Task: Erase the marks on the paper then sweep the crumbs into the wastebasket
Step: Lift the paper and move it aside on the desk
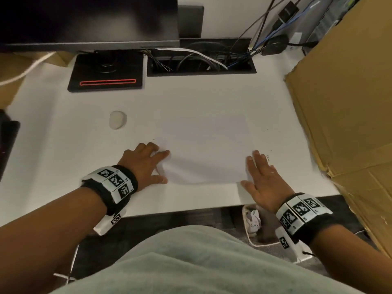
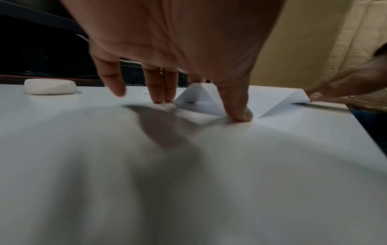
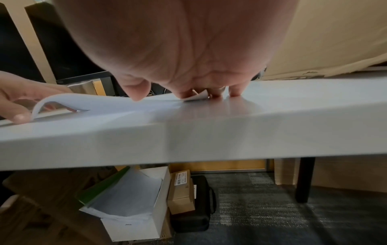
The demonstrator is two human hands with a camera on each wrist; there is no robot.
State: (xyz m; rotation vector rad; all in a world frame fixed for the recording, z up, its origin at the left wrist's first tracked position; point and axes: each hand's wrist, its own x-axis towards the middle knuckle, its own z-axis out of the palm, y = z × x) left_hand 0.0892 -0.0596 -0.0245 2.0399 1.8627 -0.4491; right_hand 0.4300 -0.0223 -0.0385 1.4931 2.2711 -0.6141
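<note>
A: White worktop (image 1: 191, 98), monitor base at back, cardboard by the right side. Where's the paper (image 1: 203, 149)?

B: Flat btwn both hands. Left hand (image 1: 146, 164): fingers (image 2: 159, 89) straight, tips pressing the sheet's left edge, which buckles up. Right hand (image 1: 259, 179): fingers straight, at the right edge, corner lifted.

A: Eraser (image 1: 117, 119)?

B: Beyond the left fingers, apart. Wastebasket (image 1: 252, 225) below the right hand, on the floor.

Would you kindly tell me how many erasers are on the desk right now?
1. The white eraser lies on the desk, left of the paper and beyond the left hand; neither hand holds it. None other shows.
</note>
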